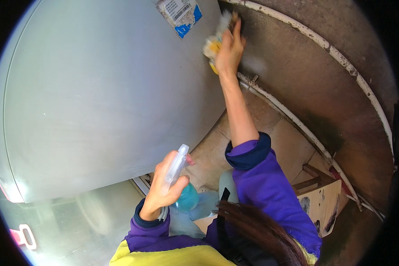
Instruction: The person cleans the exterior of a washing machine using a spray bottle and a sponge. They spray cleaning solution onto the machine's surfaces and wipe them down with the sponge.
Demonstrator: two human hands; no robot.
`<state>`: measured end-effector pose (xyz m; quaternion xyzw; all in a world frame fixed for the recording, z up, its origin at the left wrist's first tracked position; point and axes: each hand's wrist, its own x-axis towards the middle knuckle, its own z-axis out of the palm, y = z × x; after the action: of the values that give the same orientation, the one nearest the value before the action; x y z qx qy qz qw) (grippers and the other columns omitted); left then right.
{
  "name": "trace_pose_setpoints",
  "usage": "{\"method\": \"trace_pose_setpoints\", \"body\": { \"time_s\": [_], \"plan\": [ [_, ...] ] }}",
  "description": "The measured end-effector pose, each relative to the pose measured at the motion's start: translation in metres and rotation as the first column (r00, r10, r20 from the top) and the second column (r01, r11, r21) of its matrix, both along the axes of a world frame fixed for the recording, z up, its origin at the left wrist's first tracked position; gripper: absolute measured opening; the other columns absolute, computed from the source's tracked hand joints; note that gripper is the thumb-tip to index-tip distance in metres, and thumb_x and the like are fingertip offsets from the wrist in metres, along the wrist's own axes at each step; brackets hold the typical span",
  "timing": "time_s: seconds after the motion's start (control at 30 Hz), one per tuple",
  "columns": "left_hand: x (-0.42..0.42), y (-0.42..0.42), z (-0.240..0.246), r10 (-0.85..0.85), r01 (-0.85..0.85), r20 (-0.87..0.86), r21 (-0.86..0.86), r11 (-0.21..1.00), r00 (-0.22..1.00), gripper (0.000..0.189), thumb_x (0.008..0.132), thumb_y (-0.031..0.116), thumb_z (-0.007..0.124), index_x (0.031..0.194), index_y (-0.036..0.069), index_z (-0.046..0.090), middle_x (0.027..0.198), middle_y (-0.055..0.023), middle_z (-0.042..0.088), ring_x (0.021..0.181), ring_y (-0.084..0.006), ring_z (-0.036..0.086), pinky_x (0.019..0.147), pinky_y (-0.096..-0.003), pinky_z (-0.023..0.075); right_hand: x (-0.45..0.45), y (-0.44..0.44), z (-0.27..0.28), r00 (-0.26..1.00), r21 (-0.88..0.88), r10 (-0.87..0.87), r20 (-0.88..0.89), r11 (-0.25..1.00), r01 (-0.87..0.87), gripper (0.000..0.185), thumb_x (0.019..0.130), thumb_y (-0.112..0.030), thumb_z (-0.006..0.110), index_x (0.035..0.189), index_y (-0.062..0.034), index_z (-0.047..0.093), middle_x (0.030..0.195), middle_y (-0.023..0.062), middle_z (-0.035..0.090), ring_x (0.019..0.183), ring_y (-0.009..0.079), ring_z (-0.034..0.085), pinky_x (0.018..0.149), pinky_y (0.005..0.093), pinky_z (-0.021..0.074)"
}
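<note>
My left hand (157, 188) grips a spray bottle (188, 199) with a clear trigger head and a turquoise body, held upright over my lap. My right hand (231, 55) is stretched forward and slightly blurred. In it is a crumpled white and yellow cloth (213, 48), at the far right edge of a large pale grey panel (113, 93), apparently an appliance's side. Near the cloth, a partly torn label (181, 13) with blue patches and printed writing is stuck on the panel.
White, stained pipes (286, 109) run along the brown wall (306, 66) on the right. A worn wooden stool or chair (321, 202) stands at the lower right on a tiled floor (206, 156). At the lower left, a glossy surface (63, 226) lies beneath the panel.
</note>
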<state>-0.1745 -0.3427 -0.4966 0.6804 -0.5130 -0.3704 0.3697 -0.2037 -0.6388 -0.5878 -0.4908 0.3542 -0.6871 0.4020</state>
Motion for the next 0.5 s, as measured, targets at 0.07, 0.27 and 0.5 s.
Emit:
{"method": "trace_pose_setpoints", "body": {
  "time_s": [0.07,0.27,0.5],
  "plan": [
    [-0.004,0.002,-0.008,0.030,-0.031,-0.029,-0.021,0.999,0.999,0.036,0.065,0.005,0.049,0.100,-0.003,0.051,0.092,-0.0142,0.056,0.086,-0.0247,0.055,0.080,-0.0326,0.0435,-0.006,-0.003,-0.051,0.991,0.282,0.013,-0.131,0.959,0.025,0.054,0.090,-0.033,0.039,0.141,-0.0191,0.030,0.123,0.0292,0.038,0.106,0.0406,0.050,0.093,0.0461,0.0387],
    [-0.014,0.009,-0.032,0.090,-0.099,-0.156,-0.056,0.993,0.984,0.037,0.066,0.003,0.047,0.102,-0.003,0.050,0.093,-0.0111,0.055,0.090,-0.0211,0.053,0.082,-0.0313,0.0420,-0.005,0.040,-0.100,0.995,0.709,0.070,-0.065,0.705,-0.003,0.056,0.091,-0.032,0.034,0.143,-0.0142,0.023,0.115,0.0275,0.042,0.097,0.0380,0.055,0.087,0.0464,0.0442],
    [-0.013,0.016,-0.041,0.102,-0.122,-0.278,-0.054,0.991,0.955,0.038,0.065,0.002,0.047,0.103,-0.001,0.051,0.095,-0.0084,0.055,0.087,-0.0160,0.051,0.078,-0.0271,0.0406,0.014,0.085,0.079,0.986,-0.209,-0.114,-0.119,0.974,0.087,0.057,0.088,-0.021,0.049,0.140,-0.0122,0.030,0.126,0.0234,0.036,0.107,0.0380,0.047,0.090,0.0430,0.0393]
  ]
}}
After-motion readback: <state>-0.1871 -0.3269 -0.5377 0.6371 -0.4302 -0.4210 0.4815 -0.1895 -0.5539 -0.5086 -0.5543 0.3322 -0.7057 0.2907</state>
